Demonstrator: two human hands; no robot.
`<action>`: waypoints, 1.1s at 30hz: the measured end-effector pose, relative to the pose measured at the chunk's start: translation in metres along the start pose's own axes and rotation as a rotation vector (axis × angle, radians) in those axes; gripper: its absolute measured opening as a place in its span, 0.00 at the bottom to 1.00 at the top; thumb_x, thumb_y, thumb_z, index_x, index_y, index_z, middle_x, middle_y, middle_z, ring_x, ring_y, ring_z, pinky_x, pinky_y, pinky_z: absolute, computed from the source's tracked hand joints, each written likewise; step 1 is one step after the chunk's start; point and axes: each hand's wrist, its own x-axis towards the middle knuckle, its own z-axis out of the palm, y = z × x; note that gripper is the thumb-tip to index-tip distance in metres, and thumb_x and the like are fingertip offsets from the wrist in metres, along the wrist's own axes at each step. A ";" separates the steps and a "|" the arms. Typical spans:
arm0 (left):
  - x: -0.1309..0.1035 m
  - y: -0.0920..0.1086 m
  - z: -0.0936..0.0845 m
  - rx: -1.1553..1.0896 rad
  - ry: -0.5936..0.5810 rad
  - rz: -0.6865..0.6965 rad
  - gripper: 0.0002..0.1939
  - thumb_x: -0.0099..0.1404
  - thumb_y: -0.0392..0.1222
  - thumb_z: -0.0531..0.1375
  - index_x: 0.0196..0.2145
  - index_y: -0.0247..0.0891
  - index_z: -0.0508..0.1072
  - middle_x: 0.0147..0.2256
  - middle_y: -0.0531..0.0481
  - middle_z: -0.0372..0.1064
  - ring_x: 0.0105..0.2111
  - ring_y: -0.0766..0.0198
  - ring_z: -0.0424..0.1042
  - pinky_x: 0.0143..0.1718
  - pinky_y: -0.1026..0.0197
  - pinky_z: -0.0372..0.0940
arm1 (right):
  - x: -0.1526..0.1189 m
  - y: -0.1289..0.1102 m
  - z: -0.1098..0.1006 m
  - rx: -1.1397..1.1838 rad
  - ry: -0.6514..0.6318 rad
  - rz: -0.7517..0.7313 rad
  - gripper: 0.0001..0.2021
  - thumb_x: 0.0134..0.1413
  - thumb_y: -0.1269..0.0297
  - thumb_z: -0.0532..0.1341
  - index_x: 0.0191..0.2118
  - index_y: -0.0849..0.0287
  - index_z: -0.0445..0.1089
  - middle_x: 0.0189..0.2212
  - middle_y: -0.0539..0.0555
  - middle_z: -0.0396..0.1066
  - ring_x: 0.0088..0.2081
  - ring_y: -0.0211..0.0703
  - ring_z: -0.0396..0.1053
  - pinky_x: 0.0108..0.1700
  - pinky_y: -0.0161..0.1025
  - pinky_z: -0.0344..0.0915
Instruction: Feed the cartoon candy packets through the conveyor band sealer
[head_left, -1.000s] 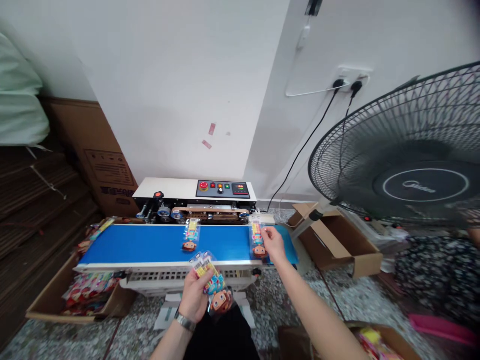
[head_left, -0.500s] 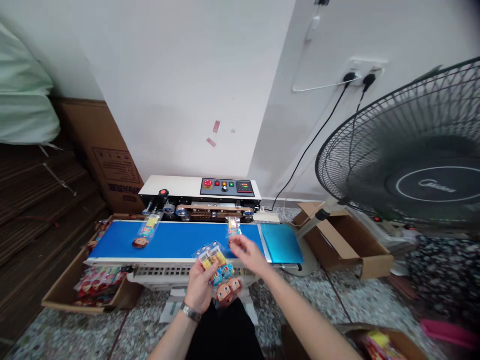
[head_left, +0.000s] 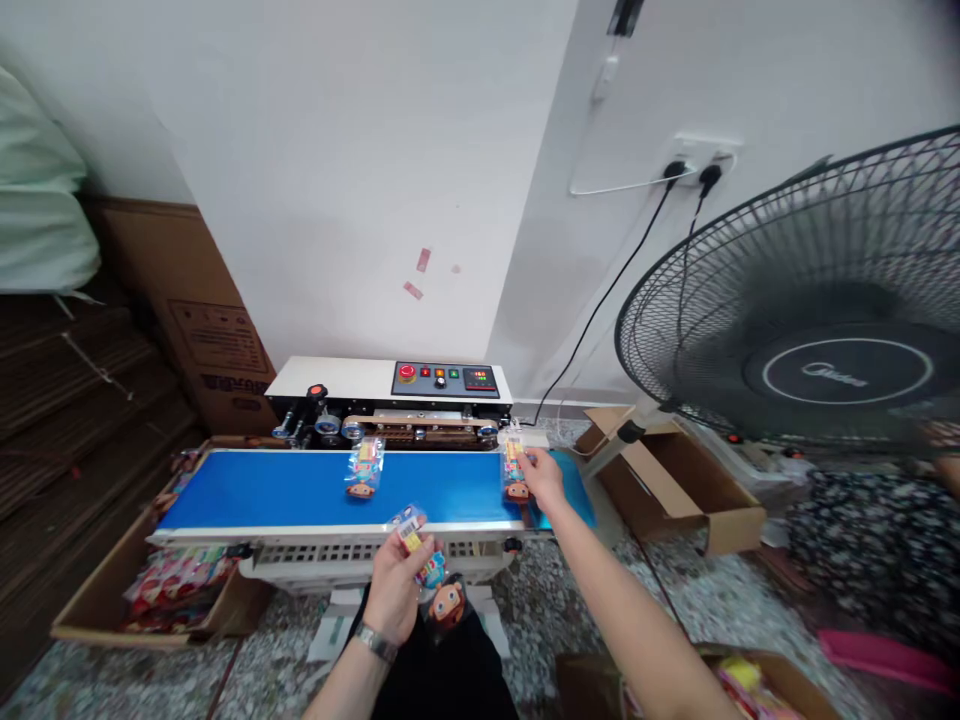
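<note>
My left hand [head_left: 399,585], wearing a metal watch on the wrist, pinches a clear plastic packet [head_left: 448,602] with a cartoon face, blue lettering and a yellow barcode label. It is held in front of the belt, over my lap. At the belt's right end, my right hand [head_left: 543,478] grips a similar packet [head_left: 516,490], its top edge by the sealing machine's inlet. Farther left on the blue conveyor belt [head_left: 442,490] lies a third packet [head_left: 364,470], its top edge by the band sealing machine [head_left: 330,380].
A carton [head_left: 75,620] with packets stands below the belt's left end. Another carton of packets [head_left: 742,670] is at lower right. An open cardboard box [head_left: 697,490] and a large fan [head_left: 817,370] stand right. Cords run to the wall socket [head_left: 701,160].
My right hand has moved right and now holds a packet from the pair my left hand held. One packet remains visible in my left hand. The packet previously near the belt's left end is gone.
</note>
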 end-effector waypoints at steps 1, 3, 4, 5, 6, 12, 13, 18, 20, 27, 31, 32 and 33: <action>-0.001 0.000 0.002 -0.007 -0.018 -0.005 0.17 0.45 0.39 0.68 0.35 0.35 0.70 0.24 0.51 0.71 0.25 0.65 0.71 0.26 0.64 0.64 | 0.004 -0.002 0.003 -0.019 -0.011 0.001 0.11 0.51 0.61 0.53 0.34 0.61 0.69 0.23 0.53 0.71 0.27 0.43 0.69 0.29 0.34 0.62; -0.002 0.002 0.005 -0.043 -0.033 -0.013 0.14 0.48 0.41 0.66 0.33 0.35 0.71 0.25 0.50 0.71 0.25 0.65 0.71 0.26 0.64 0.64 | 0.006 -0.011 0.009 -0.055 -0.034 -0.006 0.09 0.49 0.64 0.55 0.34 0.61 0.70 0.24 0.54 0.71 0.29 0.45 0.69 0.31 0.36 0.62; -0.002 0.003 0.006 -0.068 -0.021 -0.020 0.14 0.48 0.41 0.66 0.33 0.35 0.71 0.25 0.49 0.72 0.26 0.65 0.71 0.27 0.63 0.64 | 0.004 -0.016 0.012 -0.071 -0.039 -0.015 0.09 0.49 0.65 0.56 0.35 0.61 0.70 0.26 0.55 0.72 0.32 0.46 0.70 0.33 0.37 0.62; -0.002 0.005 0.007 -0.096 0.000 -0.031 0.14 0.49 0.42 0.66 0.33 0.35 0.72 0.26 0.49 0.72 0.27 0.64 0.72 0.29 0.62 0.65 | -0.001 -0.022 0.014 -0.079 -0.040 -0.039 0.10 0.49 0.65 0.56 0.38 0.61 0.70 0.30 0.56 0.72 0.35 0.46 0.69 0.36 0.37 0.62; -0.002 0.007 0.008 -0.120 0.020 -0.042 0.14 0.49 0.43 0.65 0.34 0.35 0.72 0.27 0.48 0.72 0.28 0.63 0.72 0.30 0.61 0.65 | -0.008 -0.028 0.015 -0.072 -0.046 -0.083 0.12 0.49 0.65 0.56 0.41 0.60 0.69 0.34 0.57 0.72 0.37 0.46 0.69 0.38 0.38 0.62; 0.006 0.010 0.011 -0.163 -0.032 0.068 0.11 0.51 0.44 0.64 0.32 0.35 0.75 0.34 0.45 0.74 0.36 0.61 0.71 0.40 0.59 0.63 | -0.098 -0.059 0.018 0.379 -0.597 -0.419 0.17 0.53 0.57 0.56 0.49 0.56 0.62 0.36 0.52 0.71 0.36 0.39 0.69 0.37 0.35 0.65; 0.006 0.010 0.013 -0.151 -0.047 0.092 0.11 0.51 0.43 0.64 0.32 0.34 0.75 0.35 0.45 0.74 0.37 0.61 0.70 0.41 0.60 0.62 | -0.113 -0.062 0.020 0.414 -0.658 -0.423 0.19 0.51 0.57 0.58 0.49 0.55 0.61 0.36 0.51 0.71 0.35 0.39 0.69 0.35 0.35 0.65; 0.002 0.009 0.016 -0.085 -0.089 0.073 0.14 0.53 0.43 0.62 0.38 0.37 0.75 0.41 0.43 0.72 0.45 0.57 0.67 0.46 0.57 0.59 | -0.134 -0.051 0.028 0.489 -0.616 -0.342 0.16 0.50 0.59 0.58 0.45 0.57 0.64 0.34 0.51 0.71 0.33 0.39 0.68 0.34 0.35 0.65; 0.001 0.011 0.011 -0.059 -0.075 0.023 0.16 0.54 0.44 0.62 0.42 0.41 0.73 0.46 0.43 0.69 0.49 0.55 0.65 0.47 0.55 0.59 | -0.117 -0.036 0.024 0.496 -0.487 -0.264 0.16 0.49 0.57 0.59 0.43 0.58 0.64 0.34 0.51 0.71 0.32 0.40 0.68 0.32 0.35 0.65; 0.001 0.006 -0.007 -0.046 -0.032 -0.072 0.17 0.54 0.45 0.62 0.42 0.41 0.72 0.48 0.41 0.67 0.48 0.54 0.65 0.46 0.52 0.61 | -0.030 0.013 0.000 0.173 0.005 0.088 0.17 0.49 0.58 0.55 0.43 0.61 0.63 0.28 0.53 0.70 0.27 0.42 0.69 0.26 0.36 0.65; -0.003 0.002 -0.004 -0.026 -0.040 -0.100 0.18 0.54 0.45 0.62 0.43 0.40 0.72 0.47 0.41 0.68 0.47 0.54 0.66 0.45 0.52 0.62 | -0.005 0.007 0.008 0.030 -0.017 0.044 0.12 0.46 0.61 0.58 0.38 0.59 0.68 0.26 0.54 0.70 0.30 0.46 0.70 0.29 0.39 0.64; -0.004 0.001 -0.003 -0.017 -0.041 -0.101 0.18 0.54 0.45 0.62 0.43 0.40 0.72 0.46 0.41 0.68 0.47 0.54 0.66 0.44 0.53 0.62 | -0.002 0.003 0.012 0.015 -0.035 0.028 0.12 0.46 0.62 0.59 0.38 0.59 0.68 0.26 0.55 0.71 0.30 0.47 0.70 0.30 0.39 0.64; -0.005 0.002 -0.003 -0.007 -0.042 -0.099 0.18 0.54 0.45 0.62 0.43 0.40 0.71 0.46 0.41 0.68 0.47 0.55 0.67 0.44 0.53 0.62 | 0.000 -0.003 0.016 0.002 -0.053 0.012 0.13 0.45 0.63 0.60 0.39 0.60 0.68 0.27 0.55 0.71 0.30 0.47 0.70 0.31 0.39 0.64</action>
